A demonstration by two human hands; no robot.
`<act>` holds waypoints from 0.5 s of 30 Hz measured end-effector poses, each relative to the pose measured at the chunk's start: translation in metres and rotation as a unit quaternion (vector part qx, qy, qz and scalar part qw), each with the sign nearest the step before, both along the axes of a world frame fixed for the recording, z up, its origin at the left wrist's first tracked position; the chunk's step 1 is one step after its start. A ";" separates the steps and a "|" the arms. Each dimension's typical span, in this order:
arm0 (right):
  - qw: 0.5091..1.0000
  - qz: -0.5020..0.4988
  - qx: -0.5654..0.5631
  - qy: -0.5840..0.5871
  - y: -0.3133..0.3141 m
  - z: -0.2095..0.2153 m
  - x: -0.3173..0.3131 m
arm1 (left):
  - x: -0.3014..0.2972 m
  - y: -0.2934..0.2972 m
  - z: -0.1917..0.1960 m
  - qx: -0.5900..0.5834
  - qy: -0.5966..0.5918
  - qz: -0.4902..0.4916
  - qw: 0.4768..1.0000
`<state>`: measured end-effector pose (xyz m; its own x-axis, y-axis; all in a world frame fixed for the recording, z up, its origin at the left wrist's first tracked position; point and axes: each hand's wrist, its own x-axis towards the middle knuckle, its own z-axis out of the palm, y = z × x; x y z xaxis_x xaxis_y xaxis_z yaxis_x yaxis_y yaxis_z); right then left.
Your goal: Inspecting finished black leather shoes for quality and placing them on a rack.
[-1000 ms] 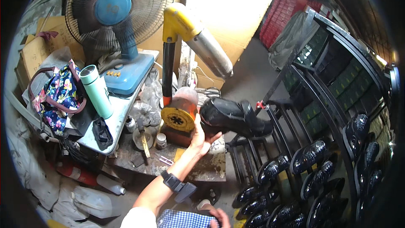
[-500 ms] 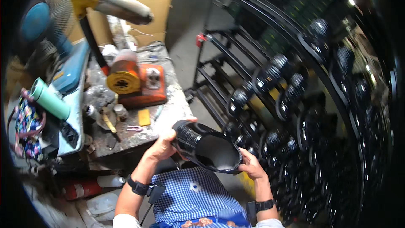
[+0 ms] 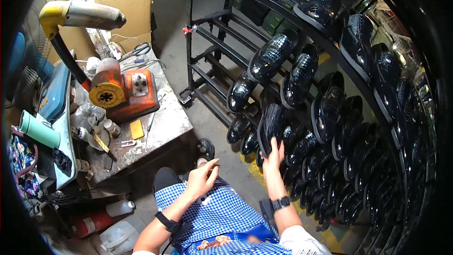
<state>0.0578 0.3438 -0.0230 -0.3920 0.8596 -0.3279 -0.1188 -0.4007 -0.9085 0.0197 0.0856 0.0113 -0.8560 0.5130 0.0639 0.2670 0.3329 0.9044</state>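
Note:
My right hand (image 3: 272, 153) grips a glossy black boot (image 3: 271, 125), fingers at its near end and the sole edge toward the left. The boot is at the near side of the rack (image 3: 214, 38), among other shiny black boots (image 3: 326, 113); whether it rests on a bar I cannot tell. My left hand (image 3: 202, 179) is empty, its fingers loosely bent and apart, above the blue checked apron (image 3: 212, 212) on my lap.
On the left, a worktable (image 3: 170, 125) carries an orange machine (image 3: 137, 92), a yellow block (image 3: 137, 130) and small bottles. A grey-and-yellow lamp-like tube (image 3: 94, 15) rises over it. Below are a red bottle (image 3: 89, 222) and a clear jug (image 3: 122, 236).
The boot, held in both hands over my lap, has gone right to the rack in my right hand. My left hand has let go. The view has turned toward the rack.

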 end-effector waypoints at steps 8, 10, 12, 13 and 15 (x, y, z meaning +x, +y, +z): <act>0.975 0.143 -0.158 -0.056 0.015 -0.019 -0.082 | -0.003 0.000 -0.004 0.011 0.063 0.023 0.998; 0.973 0.125 -0.193 -0.005 0.008 -0.032 -0.053 | -0.004 -0.001 -0.004 0.018 0.049 0.028 0.998; 0.969 0.046 -0.244 0.013 0.006 -0.043 -0.018 | -0.003 -0.003 -0.005 0.014 0.022 0.033 0.999; 0.968 0.002 -0.252 0.013 0.008 -0.049 0.001 | -0.004 -0.002 -0.006 0.028 0.029 0.027 0.999; 0.956 -0.112 -0.273 -0.004 0.025 -0.056 0.023 | -0.005 -0.002 -0.007 0.028 -0.003 0.020 0.999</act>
<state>0.0813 0.3689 -0.0788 -0.2140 0.6215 -0.7536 -0.2497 -0.7806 -0.5729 0.0152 0.0834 0.0039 -0.8759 0.4747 0.0866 0.2498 0.2925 0.9231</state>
